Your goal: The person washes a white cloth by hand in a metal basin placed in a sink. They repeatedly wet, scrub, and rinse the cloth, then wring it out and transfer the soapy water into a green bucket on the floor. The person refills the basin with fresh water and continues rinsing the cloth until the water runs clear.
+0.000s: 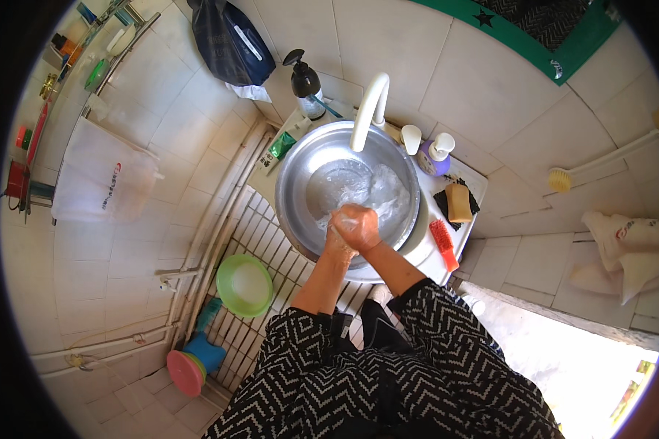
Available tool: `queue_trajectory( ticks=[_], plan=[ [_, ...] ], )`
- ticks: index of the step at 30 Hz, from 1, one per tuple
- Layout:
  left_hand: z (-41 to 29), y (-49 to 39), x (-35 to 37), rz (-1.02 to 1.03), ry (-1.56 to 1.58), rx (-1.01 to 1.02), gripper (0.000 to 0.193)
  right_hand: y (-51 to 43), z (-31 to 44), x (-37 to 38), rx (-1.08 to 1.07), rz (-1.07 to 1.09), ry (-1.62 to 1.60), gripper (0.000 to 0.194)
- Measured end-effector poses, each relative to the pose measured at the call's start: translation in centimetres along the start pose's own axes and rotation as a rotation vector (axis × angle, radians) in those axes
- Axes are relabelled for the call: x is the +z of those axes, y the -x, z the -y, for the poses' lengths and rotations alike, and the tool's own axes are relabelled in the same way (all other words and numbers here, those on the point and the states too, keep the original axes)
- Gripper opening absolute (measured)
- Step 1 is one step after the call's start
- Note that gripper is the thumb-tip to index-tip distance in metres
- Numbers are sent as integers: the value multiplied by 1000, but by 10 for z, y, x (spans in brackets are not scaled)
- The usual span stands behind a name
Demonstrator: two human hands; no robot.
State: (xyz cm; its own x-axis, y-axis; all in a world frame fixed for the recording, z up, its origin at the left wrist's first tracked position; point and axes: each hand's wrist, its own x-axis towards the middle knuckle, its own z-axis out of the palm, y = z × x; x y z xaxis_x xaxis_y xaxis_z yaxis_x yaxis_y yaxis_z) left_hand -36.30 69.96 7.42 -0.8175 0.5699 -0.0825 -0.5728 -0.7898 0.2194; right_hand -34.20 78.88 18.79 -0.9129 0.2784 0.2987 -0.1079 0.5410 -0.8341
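My two hands meet over the near side of a round stainless steel basin [294, 219] set in the washstand. My right hand [364, 226] lies across my left hand [338, 241], with the fingers bent and pressed together. Both look wet, and a little whitish foam or water shows on them. Beyond them, a pale, translucent, crumpled mass [387, 189] lies in the water; whether it is foam, plastic or thin cloth I cannot tell. Above the basin's far side curves a cream-coloured faucet [369, 112]. Whether my fingers close around anything is hidden.
Right of the basin are a purple pump bottle [435, 158], a bar of soap [459, 203] and a red brush [443, 244]. A dark pump bottle [306, 88] stands behind left. On the lower left are a green plastic basin [244, 285] and wall pipes [197, 247].
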Motion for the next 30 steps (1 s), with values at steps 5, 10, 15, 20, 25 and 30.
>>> queue_trajectory(
  ticks=[5,10,15,20,25,30],
  plan=[
    [-11,-9,22,-474,-270,-114,38,-8,-50,3,300,26,192,23],
    [-29,9,76,-666,-469,-322,47,-12,-85,-11,169,-49,634,65],
    [-22,9,86,-912,-482,-389,54,-6,-81,11,683,402,2,78],
    [-46,-5,-10,-404,-77,-305,45,7,-24,26,62,326,-360,38],
    [-26,-4,-61,-45,7,-56,38,11,12,10,-294,264,73,35],
    [-11,-5,-5,-584,-352,-91,37,4,-9,12,-28,84,152,23]
  ],
)
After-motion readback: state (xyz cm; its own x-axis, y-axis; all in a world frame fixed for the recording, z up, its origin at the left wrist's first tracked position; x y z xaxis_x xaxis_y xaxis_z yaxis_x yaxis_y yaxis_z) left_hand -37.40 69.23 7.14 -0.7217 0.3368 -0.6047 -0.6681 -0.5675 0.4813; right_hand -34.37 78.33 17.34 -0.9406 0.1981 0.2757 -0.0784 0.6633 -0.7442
